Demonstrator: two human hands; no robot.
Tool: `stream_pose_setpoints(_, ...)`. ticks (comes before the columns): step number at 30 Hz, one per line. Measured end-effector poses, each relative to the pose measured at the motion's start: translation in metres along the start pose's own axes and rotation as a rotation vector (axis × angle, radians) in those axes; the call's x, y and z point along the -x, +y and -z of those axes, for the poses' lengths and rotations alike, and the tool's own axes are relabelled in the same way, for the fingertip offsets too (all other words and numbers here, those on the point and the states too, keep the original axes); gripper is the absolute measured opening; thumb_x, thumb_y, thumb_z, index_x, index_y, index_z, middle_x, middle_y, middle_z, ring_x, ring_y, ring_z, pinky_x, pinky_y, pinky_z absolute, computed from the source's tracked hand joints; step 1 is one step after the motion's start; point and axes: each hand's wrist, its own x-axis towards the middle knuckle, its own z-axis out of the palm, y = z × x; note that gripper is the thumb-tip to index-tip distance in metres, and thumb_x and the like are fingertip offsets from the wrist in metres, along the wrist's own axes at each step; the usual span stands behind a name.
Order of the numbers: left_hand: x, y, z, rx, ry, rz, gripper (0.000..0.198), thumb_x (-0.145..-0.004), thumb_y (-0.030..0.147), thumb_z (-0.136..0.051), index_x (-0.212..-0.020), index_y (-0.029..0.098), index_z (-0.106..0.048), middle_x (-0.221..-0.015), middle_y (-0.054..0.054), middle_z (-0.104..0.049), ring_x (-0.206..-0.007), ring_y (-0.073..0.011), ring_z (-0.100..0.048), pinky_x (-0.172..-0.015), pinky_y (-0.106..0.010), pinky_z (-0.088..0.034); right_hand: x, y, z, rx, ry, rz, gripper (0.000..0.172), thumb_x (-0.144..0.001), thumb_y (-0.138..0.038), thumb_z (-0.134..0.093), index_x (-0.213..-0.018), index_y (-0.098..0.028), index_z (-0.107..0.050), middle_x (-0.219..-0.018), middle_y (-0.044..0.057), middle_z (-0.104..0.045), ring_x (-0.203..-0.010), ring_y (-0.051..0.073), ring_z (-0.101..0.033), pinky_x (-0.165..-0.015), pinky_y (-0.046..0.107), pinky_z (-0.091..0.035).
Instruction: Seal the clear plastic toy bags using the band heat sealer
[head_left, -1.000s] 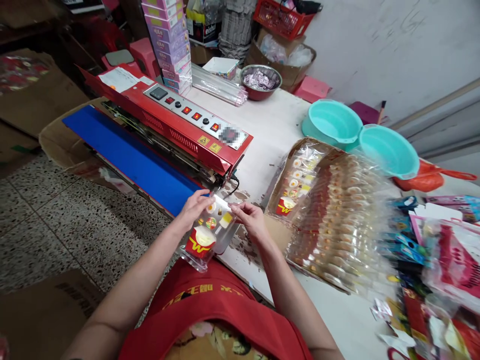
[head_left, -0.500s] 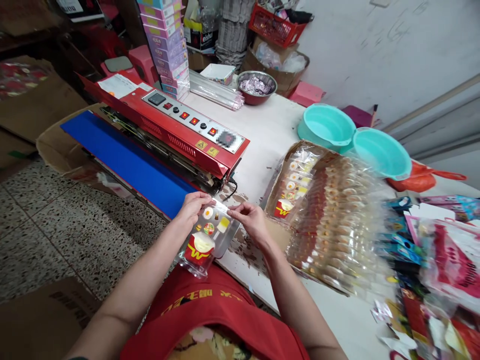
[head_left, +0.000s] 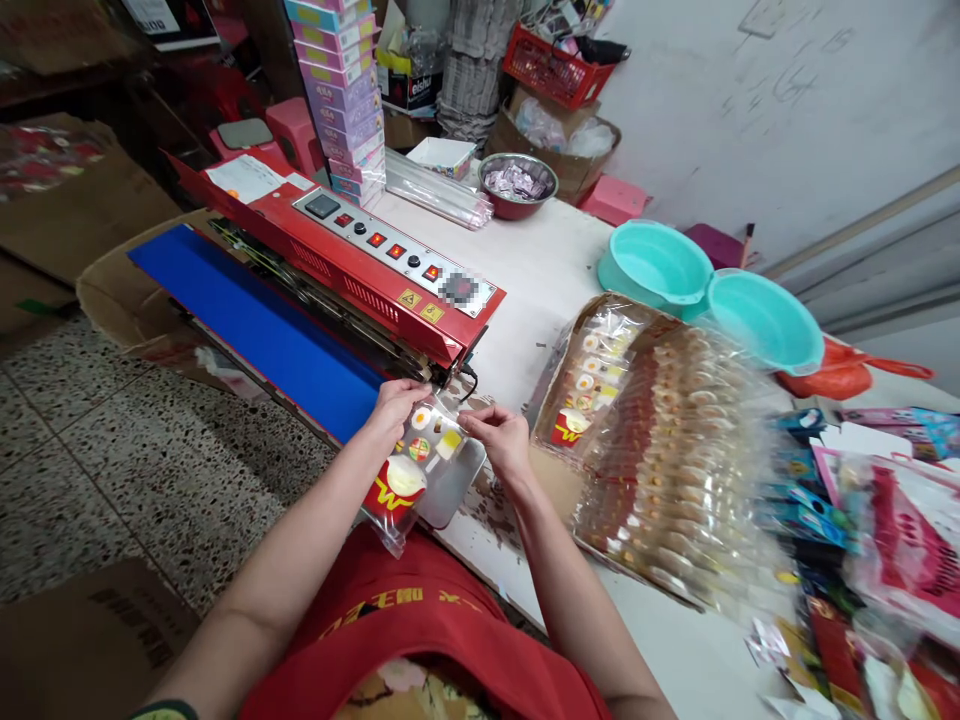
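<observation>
Between my two hands hangs a clear plastic bag [head_left: 403,476] with small food-shaped toys inside: a red fries carton, an egg, a burger and others. My left hand [head_left: 398,406] pinches its upper left corner, and my right hand [head_left: 501,436] pinches the upper right corner. The bag's top edge lies close to the near end of a red sealing machine [head_left: 360,275], whose panel has lit red switches. Along the machine's front runs a blue conveyor belt [head_left: 259,320]. Under the bag, a grey metal plate [head_left: 457,485] shows at the table edge.
To the right, a cardboard box [head_left: 559,470] holds rows of similar filled bags. Behind it stand two turquoise basins [head_left: 656,265]. A metal bowl [head_left: 517,205] of small packets and a tall stack of boxes [head_left: 341,110] stand farther back. Mixed packaging [head_left: 900,530] covers the right side.
The bag has tilted slightly, with its lower end swinging a little left and more of the metal plate showing. Both hands keep their pinch on the top edge. The camera view has shifted slightly.
</observation>
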Motion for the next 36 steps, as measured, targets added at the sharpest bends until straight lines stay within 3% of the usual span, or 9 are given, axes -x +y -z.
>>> stream_pose_setpoints(7, -0.002, 0.005, 0.03, -0.059, -0.015, 0.036, 0.06, -0.045, 0.019, -0.088, -0.097, 0.014, -0.061, -0.075, -0.008, -0.073, -0.054, -0.0174, -0.066, -0.051, -0.026, -0.051, -0.04, 0.015, -0.016, -0.142, 0.045, -0.099, 0.047, -0.042, -0.033, -0.087, -0.074, -0.02, -0.055, -0.062, 0.0, -0.069, -0.053, 0.016, -0.062, -0.051, 0.029, -0.049)
stream_pose_setpoints(10, -0.005, 0.005, 0.035, -0.031, 0.06, -0.015, 0.057, -0.045, 0.02, -0.087, -0.094, 0.013, -0.059, -0.071, -0.008, -0.071, -0.051, -0.019, -0.065, -0.051, -0.029, -0.051, -0.049, 0.016, -0.032, -0.204, 0.068, -0.087, 0.051, -0.045, -0.035, -0.084, -0.081, -0.021, -0.05, -0.065, 0.0, -0.068, -0.055, 0.016, -0.062, -0.054, 0.03, -0.051)
stream_pose_setpoints(13, -0.013, 0.009, 0.041, -0.008, 0.131, -0.068, 0.048, -0.048, 0.02, -0.083, -0.089, 0.014, -0.058, -0.068, -0.005, -0.069, -0.054, -0.0183, -0.064, -0.056, -0.031, -0.053, -0.049, 0.009, -0.033, -0.174, 0.186, 0.064, 0.05, -0.059, -0.045, -0.077, -0.092, -0.022, -0.048, -0.077, 0.002, -0.068, -0.065, 0.016, -0.064, -0.063, 0.032, -0.054)
stream_pose_setpoints(15, -0.019, 0.015, 0.052, -0.013, 0.214, -0.116, 0.044, -0.051, 0.02, -0.081, -0.088, 0.015, -0.057, -0.067, -0.002, -0.066, -0.056, -0.0166, -0.063, -0.06, -0.031, -0.053, -0.048, 0.003, -0.014, -0.034, 0.349, 0.243, 0.047, -0.07, -0.048, -0.07, -0.102, -0.021, -0.048, -0.095, 0.007, -0.068, -0.083, 0.019, -0.065, -0.077, 0.035, -0.055)
stream_pose_setpoints(18, -0.028, 0.027, 0.076, -0.203, 0.454, -0.324, 0.044, -0.058, 0.023, -0.078, -0.096, 0.016, -0.058, -0.074, -0.001, -0.064, -0.065, -0.0169, -0.062, -0.069, -0.034, -0.053, -0.051, 0.001, 0.043, 0.306, 0.76, 0.419, 0.053, -0.079, -0.044, -0.06, -0.123, -0.018, -0.044, -0.127, 0.016, -0.055, -0.118, 0.024, -0.053, -0.101, 0.042, -0.043)
stream_pose_setpoints(21, -0.031, 0.034, 0.093, -0.599, 0.754, -0.677, 0.048, -0.066, 0.03, -0.076, -0.109, 0.018, -0.058, -0.099, -0.005, -0.067, -0.095, -0.0242, -0.06, -0.091, -0.043, -0.047, -0.062, 0.015, 0.108, 0.595, 1.067, 0.193, 0.086, -0.07, -0.037, -0.07, -0.141, -0.013, -0.028, -0.145, 0.023, -0.037, -0.138, 0.033, -0.031, -0.112, 0.052, -0.026)
stream_pose_setpoints(23, -0.025, 0.031, 0.094, -0.772, 0.831, -0.81, 0.045, -0.072, 0.035, -0.072, -0.112, 0.018, -0.059, -0.109, -0.007, -0.066, -0.109, -0.0276, -0.054, -0.098, -0.046, -0.042, -0.072, 0.031, 0.138, 0.682, 1.016, -0.06, 0.11, -0.058, -0.033, -0.079, -0.147, -0.015, -0.018, -0.15, 0.025, -0.029, -0.14, 0.04, -0.026, -0.111, 0.057, -0.024)
stream_pose_setpoints(27, -0.004, 0.005, 0.072, -0.875, 0.671, -0.889, 0.038, -0.079, 0.038, -0.064, -0.111, 0.017, -0.063, -0.109, -0.01, -0.065, -0.108, -0.0288, -0.054, -0.097, -0.043, -0.042, -0.086, 0.06, 0.161, 0.731, 0.8, -0.247, 0.126, -0.051, -0.026, -0.081, -0.152, -0.017, -0.006, -0.147, 0.025, -0.034, -0.133, 0.042, -0.038, -0.107, 0.053, -0.032)
stream_pose_setpoints(36, 0.023, -0.05, 0.007, -0.924, 0.306, -0.883, 0.03, -0.085, 0.039, -0.055, -0.105, 0.018, -0.062, -0.106, -0.011, -0.068, -0.101, -0.0271, -0.058, -0.09, -0.039, -0.045, -0.078, 0.065, 0.164, 0.793, 0.725, -0.11, 0.113, -0.062, -0.037, -0.073, -0.151, -0.01, -0.008, -0.145, 0.025, -0.038, -0.133, 0.037, -0.039, -0.109, 0.046, -0.031)
